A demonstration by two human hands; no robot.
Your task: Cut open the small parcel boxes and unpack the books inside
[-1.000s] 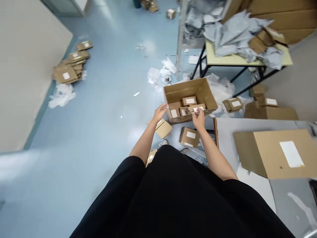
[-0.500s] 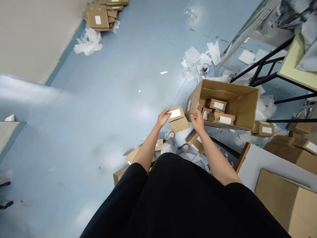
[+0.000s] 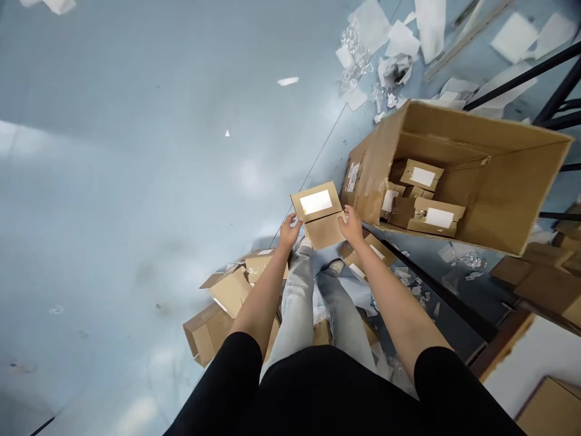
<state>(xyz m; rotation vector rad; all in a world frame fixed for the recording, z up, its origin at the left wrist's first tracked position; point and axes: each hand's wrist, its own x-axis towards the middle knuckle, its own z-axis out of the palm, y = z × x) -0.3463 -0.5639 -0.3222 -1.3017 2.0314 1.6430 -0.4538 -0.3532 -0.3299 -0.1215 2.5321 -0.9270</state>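
Observation:
A small flat cardboard box [image 3: 324, 233] with a white label [image 3: 316, 202] is held in front of my legs, above the floor. My left hand [image 3: 289, 231] grips its left edge, thumb toward the box. On the opposite side, my right hand [image 3: 350, 226] has its fingers closed around the right edge. Just right of that hand stands a large open carton [image 3: 503, 188]. Inside lie several small labelled boxes, among them one box [image 3: 422, 175] toward the back and another box [image 3: 436, 217] near the front.
Several opened cardboard boxes [image 3: 209, 330] lie by my left leg, and a labelled box [image 3: 374, 251] lies near my right foot. Paper and plastic scraps [image 3: 370, 27] litter the floor beyond the carton. Black metal legs [image 3: 521, 75] stand at right; a white-topped surface [image 3: 540, 357] is lower right.
My right hand has moved from beside the large carton onto the small box's right edge. The label side now faces me more. The view has tilted down and come closer.

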